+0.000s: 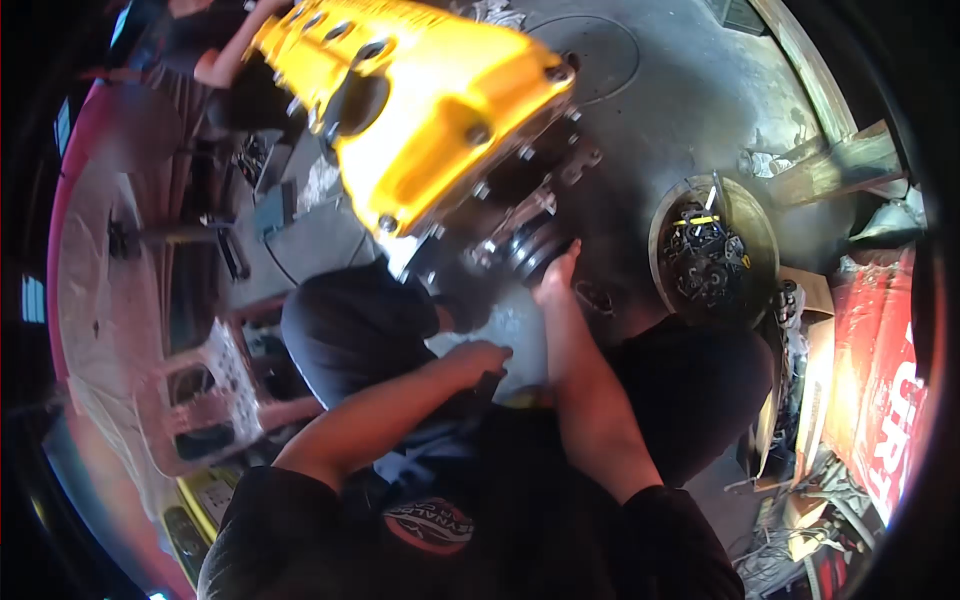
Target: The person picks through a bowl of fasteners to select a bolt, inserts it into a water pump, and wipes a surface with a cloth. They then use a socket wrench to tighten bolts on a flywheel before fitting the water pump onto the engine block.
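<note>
In front of me stands an engine with a bright yellow valve cover, tilted in the view. A black grooved pulley sits at its lower near end. My right hand is up against this pulley, gripping its edge; some of its fingers are hidden. My left hand is closed in front of my lap, below the engine. Something dark shows at its fingers, too blurred to name.
A round tub of dark parts stands on the floor to the right, near a red printed sack. Another person's arm is beyond the engine at upper left. A pinkish metal frame lies left of my knee.
</note>
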{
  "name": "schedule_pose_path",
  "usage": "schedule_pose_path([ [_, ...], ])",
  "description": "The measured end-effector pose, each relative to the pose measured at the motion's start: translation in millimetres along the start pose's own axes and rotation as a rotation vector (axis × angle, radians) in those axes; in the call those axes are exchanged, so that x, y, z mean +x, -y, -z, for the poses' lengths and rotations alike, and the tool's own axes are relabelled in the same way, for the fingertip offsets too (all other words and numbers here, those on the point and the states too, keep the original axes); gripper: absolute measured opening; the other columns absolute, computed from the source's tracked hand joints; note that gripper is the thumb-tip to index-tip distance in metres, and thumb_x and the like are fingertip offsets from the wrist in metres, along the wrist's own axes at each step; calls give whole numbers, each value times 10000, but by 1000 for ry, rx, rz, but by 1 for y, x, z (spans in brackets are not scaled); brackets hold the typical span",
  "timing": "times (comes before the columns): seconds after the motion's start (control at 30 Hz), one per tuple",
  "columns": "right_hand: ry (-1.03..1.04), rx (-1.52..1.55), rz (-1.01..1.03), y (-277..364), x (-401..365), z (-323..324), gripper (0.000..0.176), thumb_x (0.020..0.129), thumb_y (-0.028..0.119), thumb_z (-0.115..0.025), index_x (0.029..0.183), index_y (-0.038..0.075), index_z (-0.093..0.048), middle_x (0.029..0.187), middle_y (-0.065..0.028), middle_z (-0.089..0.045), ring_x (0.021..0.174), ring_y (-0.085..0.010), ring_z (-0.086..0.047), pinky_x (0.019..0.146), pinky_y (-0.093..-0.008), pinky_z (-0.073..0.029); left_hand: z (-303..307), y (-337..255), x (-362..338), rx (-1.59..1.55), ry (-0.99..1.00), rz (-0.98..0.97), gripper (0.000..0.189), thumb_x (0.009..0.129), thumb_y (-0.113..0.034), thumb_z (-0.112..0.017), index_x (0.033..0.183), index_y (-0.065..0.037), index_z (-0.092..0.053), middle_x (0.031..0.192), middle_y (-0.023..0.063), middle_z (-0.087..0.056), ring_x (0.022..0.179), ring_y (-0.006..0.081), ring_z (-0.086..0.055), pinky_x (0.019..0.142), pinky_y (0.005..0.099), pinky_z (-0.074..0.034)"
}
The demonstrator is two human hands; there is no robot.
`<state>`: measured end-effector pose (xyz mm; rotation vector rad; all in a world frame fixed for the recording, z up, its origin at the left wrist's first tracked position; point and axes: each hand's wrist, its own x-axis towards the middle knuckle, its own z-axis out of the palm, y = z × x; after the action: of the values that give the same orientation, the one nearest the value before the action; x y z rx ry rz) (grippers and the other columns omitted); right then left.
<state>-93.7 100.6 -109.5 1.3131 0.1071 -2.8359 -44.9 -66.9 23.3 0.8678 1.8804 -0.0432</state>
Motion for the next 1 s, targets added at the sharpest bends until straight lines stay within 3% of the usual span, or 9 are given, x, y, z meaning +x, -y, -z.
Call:
schedule_pose_path([
  [0.07, -189, -236, -143, 11, -12, -5, 770, 938, 729, -120, 1398, 227, -479, 1425, -50, -511, 1263, -278, -504, 1017, -579, -386, -15, 7, -1, 202, -98, -5, 353, 867, -286, -597, 1152, -77, -602, 927, 197, -686, 900, 398, -653, 788, 512, -508],
  [0.23, -467, -531, 397, 11, -23, 21, 487, 900, 439, -536, 1325, 210, -469, 1390, -41, -479, 1240, -287, -460, 912, -556, -424, -13, -3, -37, 176, -155, -123, 286, 880, -252, -604, 1091, -59, -613, 956, 187, -689, 950, 395, -648, 826, 507, -511],
  [0.33, -535, -698, 471, 16, -30, 50, 430, 893, 397, -524, 1282, 216, -491, 1306, -53, -546, 1168, -282, -517, 880, -528, -439, -7, -21, -44, 277, -212, -165, 266, 874, -225, -604, 1090, -69, -616, 959, 172, -694, 967, 367, -653, 821, 502, -518],
  [0.53, -446, -1796, 495, -7, -91, 49, 437, 872, 390, -563, 1105, 38, -675, 1181, -256, -628, 1136, -383, -595, 950, -420, -476, -3, -27, -49, 130, -333, -288, 326, 898, -272, -604, 1156, -72, -598, 988, 177, -697, 1016, 390, -632, 886, 502, -499],
  [0.6, -218, -1943, 625, -27, -74, 76, 418, 870, 365, -582, 1112, 38, -677, 1141, -234, -654, 1110, -371, -614, 948, -423, -488, -3, -18, -44, 7, -349, -246, 318, 898, -277, -602, 1141, -73, -622, 1009, 173, -699, 1036, 391, -629, 891, 501, -499],
  [0.73, 112, -2237, 217, -51, -64, 85, 386, 825, 345, -652, 1058, 46, -725, 1132, -227, -664, 1103, -367, -629, 936, -427, -501, -2, -11, -27, 258, -202, -181, 270, 901, -275, -594, 1060, -74, -680, 1022, 184, -697, 1000, 388, -654, 872, 503, -514],
  [0.87, 148, -1912, 340, -50, -83, 98, 426, 807, 373, -643, 1054, 33, -715, 1133, -240, -654, 1082, -365, -637, 914, -411, -511, 7, -15, -35, 173, -188, -199, 254, 899, -259, -581, 1000, -63, -707, 1006, 187, -701, 985, 369, -668, 867, 493, -523],
  [0.93, 157, -1730, 367, -50, -95, 89, 356, 845, 254, -652, 1123, 36, -696, 1079, -176, -702, 1006, -249, -657, 888, -389, -497, 4, -13, -36, 145, -205, -195, 250, 891, -249, -578, 988, -62, -713, 995, 187, -704, 984, 364, -670, 872, 489, -524],
  [1.0, 251, -1865, 345, -45, -84, 103, 375, 825, 295, -641, 1099, 46, -698, 1076, -194, -692, 1025, -308, -650, 876, -400, -509, 1, -9, -31, 113, -206, -188, 243, 878, -238, -579, 977, -66, -720, 984, 184, -707, 983, 364, -670, 878, 488, -525],
])
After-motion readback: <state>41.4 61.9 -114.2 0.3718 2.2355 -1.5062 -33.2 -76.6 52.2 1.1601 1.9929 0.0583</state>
